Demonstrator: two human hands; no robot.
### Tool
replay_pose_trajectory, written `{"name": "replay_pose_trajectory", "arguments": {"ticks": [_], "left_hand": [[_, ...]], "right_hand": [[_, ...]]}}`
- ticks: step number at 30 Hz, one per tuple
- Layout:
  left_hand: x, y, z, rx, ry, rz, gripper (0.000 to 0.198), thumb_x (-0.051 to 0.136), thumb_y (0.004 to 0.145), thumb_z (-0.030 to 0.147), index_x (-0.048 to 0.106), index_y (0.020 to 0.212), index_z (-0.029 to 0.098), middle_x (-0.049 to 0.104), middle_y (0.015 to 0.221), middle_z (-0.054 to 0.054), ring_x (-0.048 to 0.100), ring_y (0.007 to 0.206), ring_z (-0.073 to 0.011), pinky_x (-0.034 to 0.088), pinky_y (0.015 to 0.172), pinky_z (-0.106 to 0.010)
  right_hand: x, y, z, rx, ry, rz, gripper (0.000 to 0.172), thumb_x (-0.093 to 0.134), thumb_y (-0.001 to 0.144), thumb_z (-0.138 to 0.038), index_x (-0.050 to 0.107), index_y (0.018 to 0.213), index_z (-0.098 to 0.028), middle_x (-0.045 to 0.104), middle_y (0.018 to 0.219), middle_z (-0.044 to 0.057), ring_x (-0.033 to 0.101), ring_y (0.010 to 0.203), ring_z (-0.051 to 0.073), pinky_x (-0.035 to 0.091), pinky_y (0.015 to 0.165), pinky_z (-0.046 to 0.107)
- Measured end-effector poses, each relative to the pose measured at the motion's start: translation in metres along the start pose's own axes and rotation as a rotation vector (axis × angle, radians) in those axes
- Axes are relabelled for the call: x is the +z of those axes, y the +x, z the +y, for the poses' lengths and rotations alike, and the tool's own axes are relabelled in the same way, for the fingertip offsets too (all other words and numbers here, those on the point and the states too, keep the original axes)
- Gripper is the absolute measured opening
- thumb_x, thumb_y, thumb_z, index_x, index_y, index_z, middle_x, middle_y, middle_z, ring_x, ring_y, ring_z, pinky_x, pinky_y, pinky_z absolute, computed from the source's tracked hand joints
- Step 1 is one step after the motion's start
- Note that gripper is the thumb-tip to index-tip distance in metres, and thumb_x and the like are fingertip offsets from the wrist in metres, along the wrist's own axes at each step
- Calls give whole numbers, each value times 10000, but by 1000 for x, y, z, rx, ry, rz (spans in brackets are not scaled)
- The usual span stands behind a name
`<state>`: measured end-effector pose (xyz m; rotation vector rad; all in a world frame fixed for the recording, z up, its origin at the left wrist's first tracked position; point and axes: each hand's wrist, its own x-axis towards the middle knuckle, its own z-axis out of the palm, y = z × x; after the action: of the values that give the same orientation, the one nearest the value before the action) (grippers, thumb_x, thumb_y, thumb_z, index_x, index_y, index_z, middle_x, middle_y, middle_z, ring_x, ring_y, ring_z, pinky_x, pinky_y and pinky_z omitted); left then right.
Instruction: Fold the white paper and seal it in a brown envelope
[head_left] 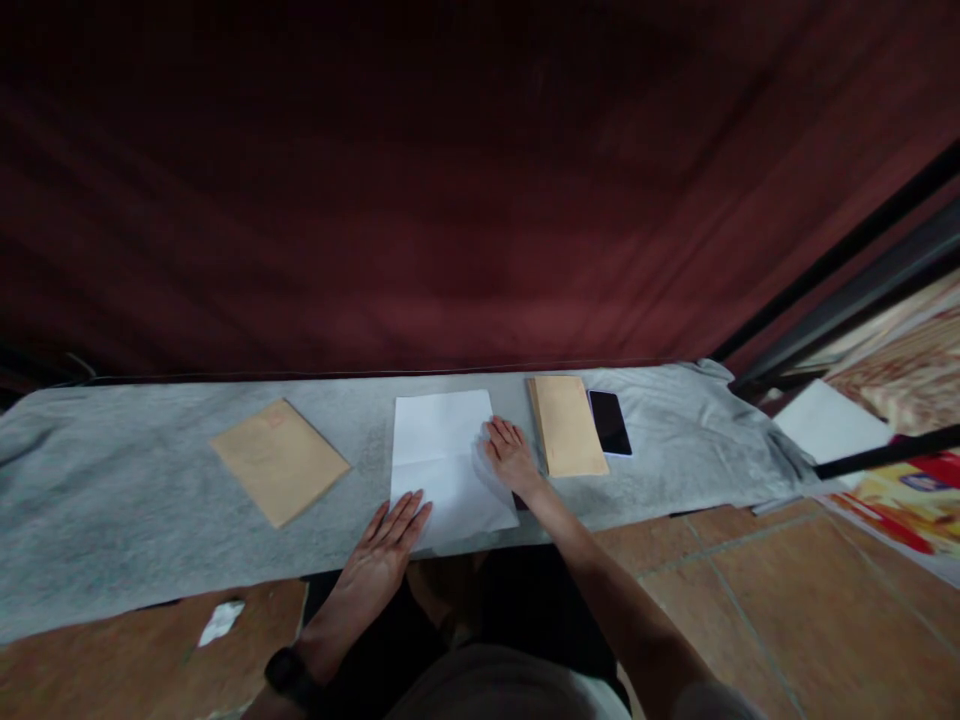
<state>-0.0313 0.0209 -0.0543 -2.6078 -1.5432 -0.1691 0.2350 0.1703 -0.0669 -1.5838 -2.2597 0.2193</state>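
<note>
I see both hands flat, fingers spread: left hand [386,550] on the paper's [446,465] near edge, right hand [511,455] pressing its right side on the tabletop [150,520].

left hand [382,560]: flat, fingers spread | right hand [511,456]: flat, palm down

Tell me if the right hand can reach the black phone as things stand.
Probably yes: the right hand lies flat on the white paper, and only the flat brown envelope lies between it and the phone.
</note>
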Motion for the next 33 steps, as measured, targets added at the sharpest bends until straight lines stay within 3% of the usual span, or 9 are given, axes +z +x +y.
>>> {"name": "replay_pose_trajectory", "arguments": {"ticks": [4,7,9,11,14,16,20,24,33], "left_hand": [[-5,-7,2,-25,-78,-58,679,425,882,135,333,1549,216,353,1611,-89,332,1484,-237,249,1221,-489],[-13,2,12,-21,-191,-87,749,504,895,308,229,1584,202,291,1633,-117,293,1500,-272,243,1217,-525],[-16,21,24,-30,-255,-74,704,448,944,354,210,1589,205,284,1638,-105,270,1510,-249,259,1217,-498],[-14,49,38,-126,-271,-14,605,325,996,309,244,1580,174,304,1630,-113,259,1513,-231,248,1225,-490],[-1,83,55,-301,-257,34,572,256,1016,302,334,1536,77,344,1601,-173,285,1503,-254,269,1218,-484],[10,92,58,-351,-232,53,573,252,1022,335,386,1509,65,386,1575,-186,309,1492,-270,278,1211,-497],[23,76,46,-374,-173,123,651,278,1020,466,370,1520,59,385,1570,-201,298,1495,-295,252,1216,-510],[22,53,28,-431,-137,165,729,274,1007,544,351,1525,36,369,1571,-226,306,1489,-323,267,1204,-514],[10,18,10,-464,-128,184,695,280,1011,532,359,1530,77,427,1542,-212,333,1473,-341,256,1198,-548]], "right_hand": [[-10,-52,3,-100,69,36,486,446,1010,-284,468,1480,-162,454,1545,117,380,1456,247,352,1177,486],[-15,-81,-7,-127,71,40,503,455,1002,-274,454,1491,-159,426,1562,122,346,1473,275,347,1179,515],[-15,-84,-22,-115,77,43,509,420,1007,-249,433,1501,-125,416,1565,140,346,1473,272,349,1181,508],[-11,-78,-39,-134,87,28,524,392,1005,-214,398,1518,-107,389,1581,136,340,1477,255,338,1192,483],[-2,-65,-62,-154,64,-22,536,378,991,-157,384,1524,-97,371,1593,124,325,1484,237,298,1213,444],[4,-60,-68,-121,24,-35,534,388,997,-172,381,1524,-90,366,1594,129,319,1486,245,270,1220,449],[8,-62,-64,-74,-33,-13,535,432,1020,-309,395,1523,-131,350,1602,122,334,1476,266,256,1213,473],[3,-69,-49,-30,-78,27,571,430,1027,-405,386,1530,-138,352,1597,139,372,1453,284,275,1196,481],[-13,-93,-14,-25,-104,54,589,439,1026,-372,340,1549,-118,385,1581,143,381,1445,294,278,1191,489]]}}
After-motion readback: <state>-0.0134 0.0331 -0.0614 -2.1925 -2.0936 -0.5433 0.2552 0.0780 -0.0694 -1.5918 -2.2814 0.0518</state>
